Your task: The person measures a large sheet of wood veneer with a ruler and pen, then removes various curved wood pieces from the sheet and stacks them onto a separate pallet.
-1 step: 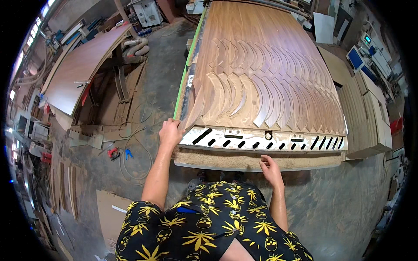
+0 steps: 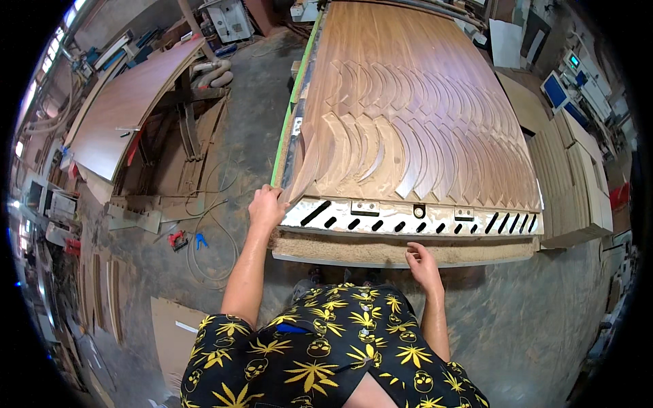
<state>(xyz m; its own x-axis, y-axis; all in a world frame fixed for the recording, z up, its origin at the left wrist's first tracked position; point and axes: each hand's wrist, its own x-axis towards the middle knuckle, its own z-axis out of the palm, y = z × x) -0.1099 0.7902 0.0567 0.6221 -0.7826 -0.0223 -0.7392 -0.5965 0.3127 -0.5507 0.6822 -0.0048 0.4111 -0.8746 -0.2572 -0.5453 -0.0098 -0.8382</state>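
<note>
A large wood-grain board (image 2: 408,34) lies on a machine bed, with rows of curved cut pieces (image 2: 423,153) in its near half. At its near left corner my left hand (image 2: 266,206) is closed on the end of a thin, curved wooden offcut (image 2: 299,175) that runs along the board's left edge. My right hand (image 2: 424,266) hovers by the sawdust-filled tray (image 2: 340,257) at the front, fingers loosely bent and apart, holding nothing. Between the tray and the board runs a worn white metal beam (image 2: 435,221) with dark slanted slots.
To the left a sloping table (image 2: 136,109) carries a wood-grain panel. Stacked boards (image 2: 568,180) stand close to the bed's right side. A hose (image 2: 221,255), a red tool (image 2: 177,240) and a blue tool (image 2: 201,241) lie on the floor at left. Wooden strips (image 2: 112,299) lie farther left.
</note>
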